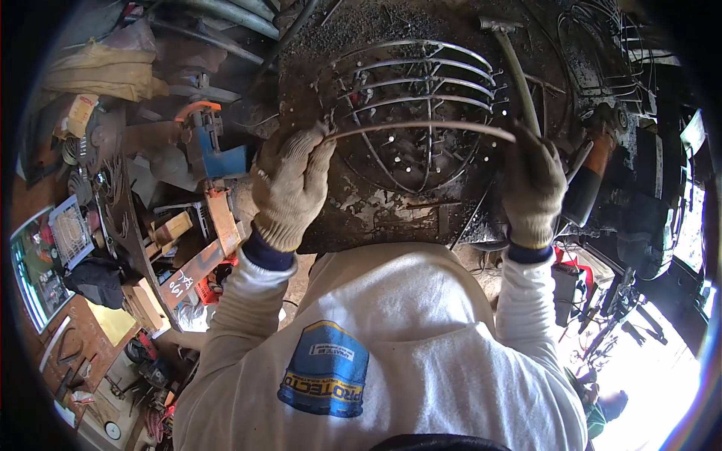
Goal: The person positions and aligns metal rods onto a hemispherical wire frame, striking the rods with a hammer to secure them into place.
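Note:
A thin curved metal rod (429,126) spans the gap between my two gloved hands. At its left end, my left hand (292,180) pinches it between thumb and fingers. My right hand (534,180) closes round the other end, its fingertips partly hidden. Beyond and beneath the rod lies a metal frame (430,98) of several curved bars crossed by a central rib, narrowing to a rounded point toward me. It rests on a dark, worn work table (391,214). Whether the rod touches the frame, I cannot tell.
A hammer (516,71) with a wooden handle lies just beyond my right hand. An angle grinder (590,177) sits right of that hand. To the left stands a blue vise (218,154), beside shelves of tools and wood. Bent wire pieces (609,45) crowd the far right.

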### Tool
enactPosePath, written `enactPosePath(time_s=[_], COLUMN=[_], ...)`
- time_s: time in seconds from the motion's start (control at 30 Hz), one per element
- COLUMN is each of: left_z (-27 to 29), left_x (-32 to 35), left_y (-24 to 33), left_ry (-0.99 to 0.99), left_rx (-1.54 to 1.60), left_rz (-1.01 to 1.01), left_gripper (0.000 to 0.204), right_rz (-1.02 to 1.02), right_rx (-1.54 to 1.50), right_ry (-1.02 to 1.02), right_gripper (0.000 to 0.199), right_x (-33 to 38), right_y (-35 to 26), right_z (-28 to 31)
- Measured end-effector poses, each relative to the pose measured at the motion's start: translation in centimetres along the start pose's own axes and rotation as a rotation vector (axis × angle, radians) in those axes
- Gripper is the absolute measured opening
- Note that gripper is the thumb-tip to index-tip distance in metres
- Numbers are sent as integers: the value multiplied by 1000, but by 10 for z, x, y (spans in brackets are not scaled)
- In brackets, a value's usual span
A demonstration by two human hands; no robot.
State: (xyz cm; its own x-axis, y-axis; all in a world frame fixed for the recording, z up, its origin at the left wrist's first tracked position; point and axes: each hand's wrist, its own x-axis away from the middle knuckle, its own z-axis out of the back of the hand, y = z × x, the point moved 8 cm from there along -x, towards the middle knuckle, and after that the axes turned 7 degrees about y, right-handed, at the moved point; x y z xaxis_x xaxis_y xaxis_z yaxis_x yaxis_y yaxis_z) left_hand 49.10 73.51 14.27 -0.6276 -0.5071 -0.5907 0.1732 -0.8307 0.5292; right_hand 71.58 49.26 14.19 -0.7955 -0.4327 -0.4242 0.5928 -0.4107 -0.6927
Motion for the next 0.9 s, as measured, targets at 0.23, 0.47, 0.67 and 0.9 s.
enactPosePath(time_s=[0.23,0.47,0.67,0.9], left_z=[28,9,14,14], left_x=[41,65,76,91], left_y=[1,10,20,12], left_ry=[-440,-590,-383,-274], left_rx=[40,-39,-159,-143], left_rz=[23,75,-70,-11], left_gripper=[16,20,22,27], right_rz=[-154,177,3,-427], right_rx=[-223,654,821,-39], right_ry=[-156,-203,-478,-448], right_gripper=[48,38,33,35], right_x=[8,-74,-99,-73], right_y=[8,0,64,-21], right_z=[39,-34,-43,8])
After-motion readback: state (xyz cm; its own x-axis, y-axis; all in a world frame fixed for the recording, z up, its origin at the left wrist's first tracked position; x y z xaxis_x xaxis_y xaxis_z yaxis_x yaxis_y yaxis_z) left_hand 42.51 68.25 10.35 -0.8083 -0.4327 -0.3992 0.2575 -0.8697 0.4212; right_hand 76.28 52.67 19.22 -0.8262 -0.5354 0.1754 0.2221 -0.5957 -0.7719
